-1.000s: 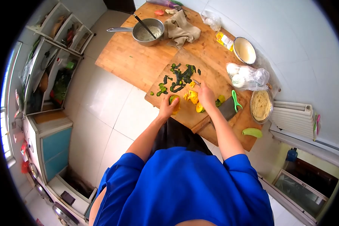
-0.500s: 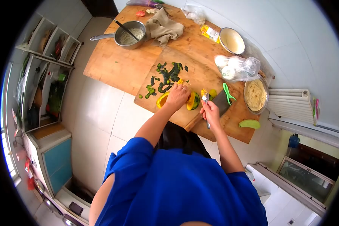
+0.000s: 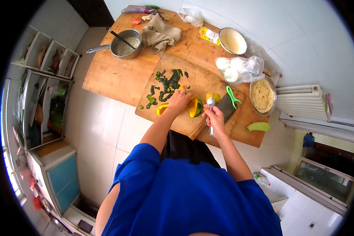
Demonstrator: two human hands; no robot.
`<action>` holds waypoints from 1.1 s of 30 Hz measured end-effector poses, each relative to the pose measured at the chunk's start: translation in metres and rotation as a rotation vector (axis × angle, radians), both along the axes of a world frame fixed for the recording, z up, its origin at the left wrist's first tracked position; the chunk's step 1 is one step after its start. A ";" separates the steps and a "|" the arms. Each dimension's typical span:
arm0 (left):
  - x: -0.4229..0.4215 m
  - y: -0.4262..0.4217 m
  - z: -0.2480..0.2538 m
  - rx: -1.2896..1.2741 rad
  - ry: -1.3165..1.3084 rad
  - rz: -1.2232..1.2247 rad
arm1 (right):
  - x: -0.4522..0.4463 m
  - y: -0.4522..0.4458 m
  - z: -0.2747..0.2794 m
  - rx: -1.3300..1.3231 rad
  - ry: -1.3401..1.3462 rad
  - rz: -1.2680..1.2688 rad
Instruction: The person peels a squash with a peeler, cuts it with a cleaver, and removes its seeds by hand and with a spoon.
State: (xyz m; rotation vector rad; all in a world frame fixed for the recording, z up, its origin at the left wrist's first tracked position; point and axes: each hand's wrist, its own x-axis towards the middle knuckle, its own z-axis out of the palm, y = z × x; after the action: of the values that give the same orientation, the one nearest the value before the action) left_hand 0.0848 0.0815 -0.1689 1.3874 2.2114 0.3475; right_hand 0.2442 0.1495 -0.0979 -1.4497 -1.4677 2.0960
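My left hand point(image 3: 179, 100) reaches over the cutting board point(image 3: 145, 113), its bent fingertips at a bit of yellow pulp beside the dark green peels point(image 3: 170, 83). Whether the fingers grip the pulp is hard to see. One hollowed yellow pumpkin piece point(image 3: 161, 109) lies left of this hand, partly behind the wrist. Another piece point(image 3: 195, 107) with dark green skin lies between my hands. My right hand point(image 3: 214, 119) is closed around a metal spoon point(image 3: 211, 103), held bowl up with yellow pulp in it. A cleaver point(image 3: 223, 107) lies just beyond that hand.
A green peeler point(image 3: 233, 97) lies near the cleaver. Bagged white items point(image 3: 240, 70), a bowl of dough point(image 3: 262, 95) and a light green vegetable piece point(image 3: 258, 126) are on the right. At the back stand a saucepan point(image 3: 126, 44), a cloth point(image 3: 160, 34) and a white bowl point(image 3: 232, 41).
My left hand has let go of the left pumpkin piece and moved to the pulp by the peels. My right hand has drawn back rightward with the spoon. The view has shifted.
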 end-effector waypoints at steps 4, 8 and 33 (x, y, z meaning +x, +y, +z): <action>-0.011 -0.004 0.005 0.074 -0.188 0.191 | -0.005 0.002 0.007 -0.018 -0.032 0.010; -0.015 -0.026 0.042 0.243 -1.370 0.423 | -0.021 0.008 0.022 0.056 0.047 0.062; -0.001 -0.052 0.095 0.578 -1.607 0.526 | -0.051 -0.002 0.067 0.019 0.230 0.203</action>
State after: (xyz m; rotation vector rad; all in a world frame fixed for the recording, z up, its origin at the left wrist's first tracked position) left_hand 0.0835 0.0290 -0.0736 0.2509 0.9815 1.6432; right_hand 0.1935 0.1479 -0.0309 -1.0488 -1.5937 2.2687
